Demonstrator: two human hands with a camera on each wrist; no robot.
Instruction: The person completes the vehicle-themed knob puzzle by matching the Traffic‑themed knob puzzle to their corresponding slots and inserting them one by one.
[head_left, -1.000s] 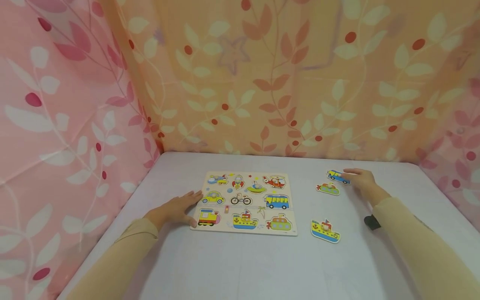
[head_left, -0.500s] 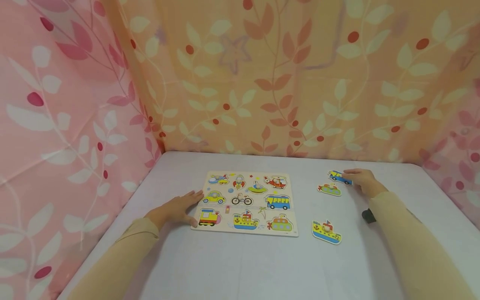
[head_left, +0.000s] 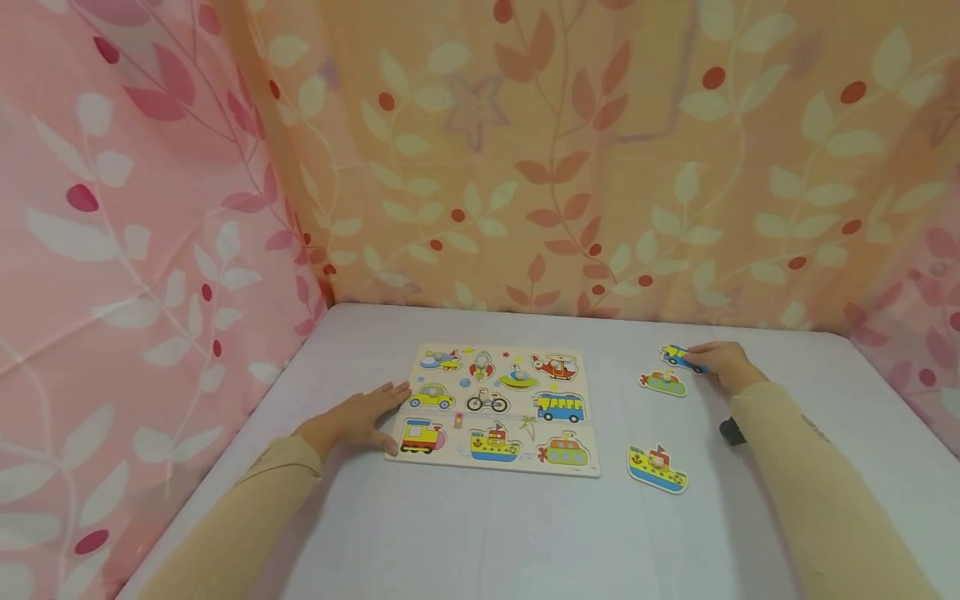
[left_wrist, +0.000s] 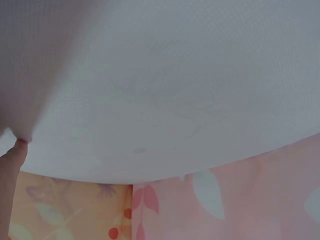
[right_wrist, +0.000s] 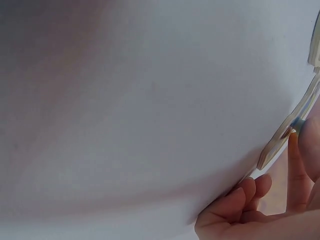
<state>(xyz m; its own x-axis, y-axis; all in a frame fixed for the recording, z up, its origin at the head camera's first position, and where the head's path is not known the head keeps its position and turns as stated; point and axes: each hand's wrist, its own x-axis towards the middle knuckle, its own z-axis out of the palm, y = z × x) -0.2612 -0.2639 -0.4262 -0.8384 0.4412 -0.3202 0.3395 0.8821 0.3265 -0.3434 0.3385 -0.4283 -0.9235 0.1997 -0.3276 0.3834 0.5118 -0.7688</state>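
A wooden puzzle board (head_left: 517, 472) with vehicle pictures lies flat on the table. My left hand (head_left: 358, 419) rests at its left edge, fingers spread and thumb at the near corner. In the left wrist view only one finger (left_wrist: 14, 165) shows. At the far right, my right hand (head_left: 722, 367) pinches a blue bus puzzle piece (head_left: 675, 357) by its small knob between thumb and index finger; the other fingers curl near the tabletop in the right wrist view. Just in front of the bus lies a green submarine piece (head_left: 666, 383). Nearer me is a yellow and blue ship piece (head_left: 657, 469).
The table (head_left: 480, 542) has a white cover. A patterned orange curtain (head_left: 480, 167) hangs behind it and a pink one (head_left: 150, 275) stands along the left side. A small black object (head_left: 732, 431) shows beside the right sleeve.
The head view has shifted slightly. Both hands keep almost the same places; the bus piece looks a little more tilted under the right fingers, with less of its windows showing.
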